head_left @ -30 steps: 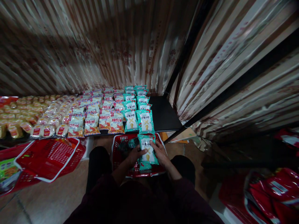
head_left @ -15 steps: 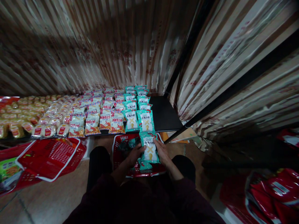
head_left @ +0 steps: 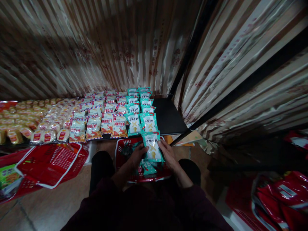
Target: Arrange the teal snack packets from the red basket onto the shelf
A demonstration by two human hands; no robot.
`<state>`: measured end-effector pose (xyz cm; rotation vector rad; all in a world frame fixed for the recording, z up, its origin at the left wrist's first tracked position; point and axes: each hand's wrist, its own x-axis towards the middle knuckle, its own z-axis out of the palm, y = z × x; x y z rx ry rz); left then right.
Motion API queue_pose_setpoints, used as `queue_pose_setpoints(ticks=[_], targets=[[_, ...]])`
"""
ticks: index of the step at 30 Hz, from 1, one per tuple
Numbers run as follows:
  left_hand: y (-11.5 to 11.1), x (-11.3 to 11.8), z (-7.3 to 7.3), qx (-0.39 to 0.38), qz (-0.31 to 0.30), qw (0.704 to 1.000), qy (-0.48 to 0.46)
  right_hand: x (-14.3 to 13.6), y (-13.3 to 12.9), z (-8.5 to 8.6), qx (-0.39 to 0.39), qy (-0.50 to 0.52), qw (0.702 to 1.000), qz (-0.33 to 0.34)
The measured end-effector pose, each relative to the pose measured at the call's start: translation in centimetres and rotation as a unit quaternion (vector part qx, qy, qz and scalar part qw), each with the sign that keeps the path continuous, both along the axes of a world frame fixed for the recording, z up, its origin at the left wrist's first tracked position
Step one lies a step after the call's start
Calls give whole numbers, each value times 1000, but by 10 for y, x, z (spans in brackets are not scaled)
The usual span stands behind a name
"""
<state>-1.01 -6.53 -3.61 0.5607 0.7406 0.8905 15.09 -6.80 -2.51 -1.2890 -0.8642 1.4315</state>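
Observation:
Between my two hands is a teal-and-white snack bag [head_left: 152, 148], its printed face toward me. My left hand [head_left: 137, 156] grips its left edge, and my right hand [head_left: 167, 154] is closed on its right edge. The bag is over a red basket [head_left: 120, 157], in which more teal bags [head_left: 148, 168] lie. Just beyond, two columns of teal snack bags [head_left: 148, 122] lie overlapped on a black shelf [head_left: 167, 117]. The held bag's top edge overlaps the front bag of the right column in view; whether they touch I cannot tell.
Left of the teal columns lie orange-and-white snack bags [head_left: 95, 125], then several small round wrapped packs [head_left: 49, 136]. Another red basket [head_left: 48, 163] stands at the lower left. A black post [head_left: 204, 118] slants beside the shelf's right end. Red packages [head_left: 286, 195] sit at the lower right.
Both hands have moved the held teal bag slightly forward and up toward the shelf front. More of the bags in the basket below now shows.

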Motion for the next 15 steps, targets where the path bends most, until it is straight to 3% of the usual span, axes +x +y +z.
queue_pose_setpoints(ticks=[8,12,15], targets=[[7,4,10,7,30,999,10,16,-9,3,32,-32,999,21],[10,5,15,-3,45,999,12,18,-11,7,49,3,997,68],[13,6,16,0,47,999,23,17,-12,8,52,4,997,60]])
